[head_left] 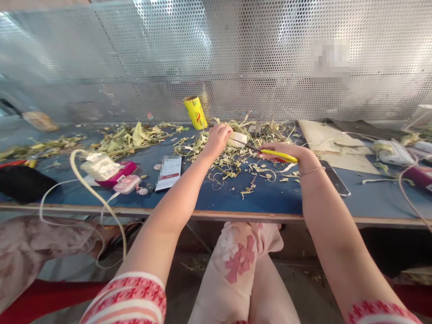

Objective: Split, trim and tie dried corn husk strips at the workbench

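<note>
My left hand [218, 136] is closed on a pale, whitish piece [238, 139] above the middle of the blue table. My right hand [278, 152] grips yellow-handled scissors [279, 155], whose dark blades point left and reach the pale piece. Whether the blades are parted is too small to tell. Under and around both hands lies a heap of pale green and cream leafy scraps [229, 164]. Behind my left hand a yellow printed tube [195, 112] stands tilted near the perforated metal wall.
A phone [168, 173] lies left of my left forearm; a dark tablet-like device [334, 179] is by my right wrist. Chargers with cables [101, 166], a black pouch [25, 182] and leaf piles [133, 138] are left. Brown sheets [332, 137] lie right. Another person's leg [43, 238] shows at left.
</note>
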A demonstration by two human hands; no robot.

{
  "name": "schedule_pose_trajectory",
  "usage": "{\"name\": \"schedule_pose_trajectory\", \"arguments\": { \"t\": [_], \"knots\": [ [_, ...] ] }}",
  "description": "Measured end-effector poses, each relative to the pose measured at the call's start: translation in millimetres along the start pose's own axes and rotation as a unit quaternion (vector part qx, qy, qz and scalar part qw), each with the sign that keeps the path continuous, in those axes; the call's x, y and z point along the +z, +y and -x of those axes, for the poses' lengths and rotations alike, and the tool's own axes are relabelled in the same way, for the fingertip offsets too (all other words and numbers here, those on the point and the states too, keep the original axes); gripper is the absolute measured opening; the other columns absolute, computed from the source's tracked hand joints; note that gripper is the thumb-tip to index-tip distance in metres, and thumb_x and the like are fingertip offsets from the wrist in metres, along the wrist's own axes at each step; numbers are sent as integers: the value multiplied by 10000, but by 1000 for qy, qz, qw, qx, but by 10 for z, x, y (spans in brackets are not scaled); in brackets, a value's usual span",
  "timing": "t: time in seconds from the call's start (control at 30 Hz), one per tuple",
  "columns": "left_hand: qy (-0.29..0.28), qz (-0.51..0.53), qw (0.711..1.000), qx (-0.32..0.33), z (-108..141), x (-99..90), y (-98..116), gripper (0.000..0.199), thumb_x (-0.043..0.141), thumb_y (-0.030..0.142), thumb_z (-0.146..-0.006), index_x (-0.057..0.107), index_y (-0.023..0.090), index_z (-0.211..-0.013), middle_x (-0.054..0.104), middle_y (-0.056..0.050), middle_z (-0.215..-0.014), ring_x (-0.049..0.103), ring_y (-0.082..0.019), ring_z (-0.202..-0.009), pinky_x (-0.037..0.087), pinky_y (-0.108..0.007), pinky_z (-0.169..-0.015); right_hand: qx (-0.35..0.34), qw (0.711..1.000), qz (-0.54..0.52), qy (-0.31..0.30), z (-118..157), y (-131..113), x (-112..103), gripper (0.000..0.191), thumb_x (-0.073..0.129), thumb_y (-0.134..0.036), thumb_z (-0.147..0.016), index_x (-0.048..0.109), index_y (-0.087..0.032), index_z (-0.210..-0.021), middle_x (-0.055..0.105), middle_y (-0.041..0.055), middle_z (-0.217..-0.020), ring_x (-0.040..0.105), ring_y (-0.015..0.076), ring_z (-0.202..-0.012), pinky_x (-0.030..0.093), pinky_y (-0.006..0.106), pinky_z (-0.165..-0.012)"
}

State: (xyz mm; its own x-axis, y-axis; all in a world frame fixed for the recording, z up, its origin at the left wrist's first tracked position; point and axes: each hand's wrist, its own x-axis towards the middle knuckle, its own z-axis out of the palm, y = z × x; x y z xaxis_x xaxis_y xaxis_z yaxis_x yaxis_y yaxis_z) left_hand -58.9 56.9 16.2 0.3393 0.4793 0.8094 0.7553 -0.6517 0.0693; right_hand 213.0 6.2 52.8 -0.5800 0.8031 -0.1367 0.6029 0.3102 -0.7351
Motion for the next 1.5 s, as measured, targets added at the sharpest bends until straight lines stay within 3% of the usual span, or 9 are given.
{"name": "schedule_pose_trajectory", "arguments": {
  "t": [0.4, 0.67, 0.9, 1.13, 1.3, 1.4, 1.5],
  "knots": [
    [50, 6, 999, 14, 13, -30, 2, 259, 328, 322, -965, 551, 223, -881, 585, -70, -897, 508, -200, -908, 382, -346, -827, -32, 999, 16, 15, 3, 35, -11, 460, 686, -539, -710, 656, -280, -1090, 652, 20, -830, 530, 102, -581, 404, 228, -464],
    [92, 35, 994, 46, -23, -72, 8, 293, 358, 374, -961, 577, 211, -853, 621, -54, -850, 552, -175, -864, 420, -330, -803, -17, 1000, 9, 5, -31, 48, -10, 523, 678, -474, -723, 614, -295, -1211, 690, 33, -1024, 557, 102, -630, 432, 237, -512],
    [100, 37, 993, 57, -36, -93, 9, 291, 384, 362, -957, 613, 205, -868, 650, -52, -848, 588, -165, -859, 447, -320, -789, -31, 999, 37, 13, -5, 48, -26, 573, 694, -475, -708, 604, -280, -1239, 701, 32, -965, 565, 115, -635, 462, 278, -570],
    [101, 47, 992, 51, -37, -88, 5, 291, 393, 378, -951, 613, 209, -862, 643, -53, -843, 580, -172, -857, 438, -331, -788, -41, 997, 58, 24, -31, 95, -45, 606, 697, -512, -688, 615, -277, -1241, 700, 48, -1095, 649, 194, -836, 519, 356, -757],
    [106, 42, 992, 60, -41, -89, 0, 285, 392, 374, -953, 605, 212, -855, 640, -50, -836, 574, -167, -851, 430, -322, -780, -56, 996, 63, 20, -47, 115, -50, 615, 699, -526, -675, 621, -285, -1234, 685, 43, -1152, 634, 237, -1003, 492, 393, -897],
    [104, 40, 992, 60, -40, -90, -3, 286, 388, 376, -954, 604, 216, -856, 637, -50, -837, 569, -169, -853, 425, -324, -784, -60, 995, 72, 23, -43, 108, -56, 615, 699, -531, -675, 622, -276, -1229, 681, 43, -1149, 626, 231, -1002, 490, 375, -885],
    [95, 41, 993, 52, -38, -93, -4, 291, 384, 382, -953, 604, 220, -851, 637, -54, -837, 567, -174, -857, 425, -330, -791, -50, 996, 75, 14, -3, 83, -67, 567, 693, -539, -690, 635, -278, -1190, 693, 35, -1071, 632, 190, -868, 508, 318, -759]
  ]
}}
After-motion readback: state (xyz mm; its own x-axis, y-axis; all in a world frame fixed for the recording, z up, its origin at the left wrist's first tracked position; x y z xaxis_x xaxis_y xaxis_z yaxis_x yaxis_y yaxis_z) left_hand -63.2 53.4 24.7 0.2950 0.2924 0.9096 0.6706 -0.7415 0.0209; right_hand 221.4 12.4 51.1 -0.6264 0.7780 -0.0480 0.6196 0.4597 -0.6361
